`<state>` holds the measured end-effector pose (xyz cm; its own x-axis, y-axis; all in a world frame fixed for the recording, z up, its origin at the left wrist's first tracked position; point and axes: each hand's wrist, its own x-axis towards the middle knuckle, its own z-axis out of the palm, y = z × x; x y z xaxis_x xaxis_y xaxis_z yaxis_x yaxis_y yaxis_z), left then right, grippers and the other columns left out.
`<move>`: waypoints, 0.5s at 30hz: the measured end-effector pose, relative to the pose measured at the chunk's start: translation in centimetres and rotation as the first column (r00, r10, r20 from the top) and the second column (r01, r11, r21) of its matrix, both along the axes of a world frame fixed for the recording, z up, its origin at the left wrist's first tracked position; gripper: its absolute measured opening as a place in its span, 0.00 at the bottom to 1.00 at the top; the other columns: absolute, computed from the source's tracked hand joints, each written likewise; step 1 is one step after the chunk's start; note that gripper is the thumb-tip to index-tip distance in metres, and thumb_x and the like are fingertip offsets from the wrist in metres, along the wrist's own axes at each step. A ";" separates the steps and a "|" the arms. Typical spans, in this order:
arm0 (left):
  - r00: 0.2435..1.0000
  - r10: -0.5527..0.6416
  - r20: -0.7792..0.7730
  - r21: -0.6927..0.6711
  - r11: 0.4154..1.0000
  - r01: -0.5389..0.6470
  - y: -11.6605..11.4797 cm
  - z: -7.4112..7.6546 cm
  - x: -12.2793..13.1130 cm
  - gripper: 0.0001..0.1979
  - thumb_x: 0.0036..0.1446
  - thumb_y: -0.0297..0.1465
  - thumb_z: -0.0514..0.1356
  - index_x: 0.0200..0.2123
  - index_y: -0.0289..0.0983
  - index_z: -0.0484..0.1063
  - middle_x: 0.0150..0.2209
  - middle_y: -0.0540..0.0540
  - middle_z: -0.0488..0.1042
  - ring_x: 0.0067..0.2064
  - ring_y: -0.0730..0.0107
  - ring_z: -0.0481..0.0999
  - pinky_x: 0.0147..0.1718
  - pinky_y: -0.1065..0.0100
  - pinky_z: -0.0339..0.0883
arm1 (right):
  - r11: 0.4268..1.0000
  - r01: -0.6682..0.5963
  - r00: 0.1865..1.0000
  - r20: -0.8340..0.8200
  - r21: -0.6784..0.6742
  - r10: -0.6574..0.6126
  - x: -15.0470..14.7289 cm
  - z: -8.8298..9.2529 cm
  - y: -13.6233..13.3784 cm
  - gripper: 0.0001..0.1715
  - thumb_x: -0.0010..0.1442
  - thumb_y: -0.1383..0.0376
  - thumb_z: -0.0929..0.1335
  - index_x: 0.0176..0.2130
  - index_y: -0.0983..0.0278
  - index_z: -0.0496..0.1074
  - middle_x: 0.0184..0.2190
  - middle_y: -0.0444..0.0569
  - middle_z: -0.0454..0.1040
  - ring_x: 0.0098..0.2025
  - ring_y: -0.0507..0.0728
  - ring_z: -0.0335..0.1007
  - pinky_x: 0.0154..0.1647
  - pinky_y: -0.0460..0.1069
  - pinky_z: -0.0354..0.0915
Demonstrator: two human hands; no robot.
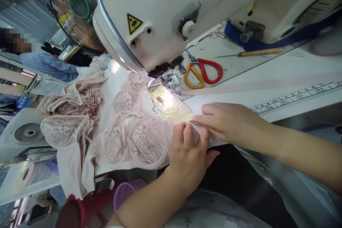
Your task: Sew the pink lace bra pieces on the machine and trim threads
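Note:
Pale pink lace bras (148, 140) lie on the white sewing table, left of my hands. My left hand (188, 156) rests on the edge of the pink fabric, its fingertips pressing it down. My right hand (227, 121) is pinched around a small metal tool (192, 121), whose tip touches the fabric by my left fingertips; the rest of the tool is hidden in the hand. A shiny yellowish plate (171, 105) lies under the lit sewing machine head (149, 17), just beyond both hands.
Red and orange handled scissors (204, 73) and a wooden-handled awl (262, 52) lie right of the needle area. More pink bras (66, 131) are heaped at the left. Behind stand a fan (80, 7) and a person in a striped sleeve (49, 66). A purple basket (124, 194) is below.

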<state>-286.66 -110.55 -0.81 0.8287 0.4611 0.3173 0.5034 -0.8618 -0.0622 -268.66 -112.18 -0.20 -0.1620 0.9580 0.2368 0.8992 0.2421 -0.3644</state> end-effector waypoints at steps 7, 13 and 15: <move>1.000 0.000 -0.015 -0.014 1.000 0.000 0.1 0.2 0.1 0.27 0.56 0.47 0.60 0.53 0.36 0.68 0.50 0.35 0.60 0.55 0.47 0.61 0.49 0.51 0.69 | 0.998 -0.062 0.997 0.043 0.024 0.061 0.3 -0.2 0.0 0.07 0.53 0.71 0.65 0.28 0.61 0.71 0.22 0.45 0.58 0.25 0.53 0.50 0.23 0.48 0.38; 0.998 0.022 -0.058 -0.010 1.000 -0.023 0.0 0.5 0.2 0.30 0.56 0.48 0.60 0.57 0.38 0.66 0.49 0.36 0.59 0.53 0.49 0.61 0.50 0.52 0.68 | 0.992 -0.113 0.986 0.130 0.060 0.104 2.0 -0.4 -1.4 0.12 0.50 0.77 0.63 0.29 0.62 0.69 0.23 0.45 0.60 0.27 0.55 0.55 0.26 0.49 0.41; 0.998 0.027 -0.064 0.001 1.000 -0.027 0.0 0.5 0.3 0.31 0.56 0.48 0.60 0.58 0.39 0.65 0.49 0.36 0.59 0.53 0.49 0.62 0.50 0.52 0.68 | 0.992 -0.117 0.983 0.146 0.041 0.110 2.8 -0.5 -1.9 0.13 0.48 0.78 0.63 0.30 0.62 0.69 0.23 0.45 0.61 0.27 0.54 0.55 0.26 0.49 0.42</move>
<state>-286.34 -110.56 -0.31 0.8345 0.4837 0.2640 0.5217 -0.8478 -0.0957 -265.89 -114.13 -0.69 -0.3041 0.9194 0.2493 0.9070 0.3595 -0.2193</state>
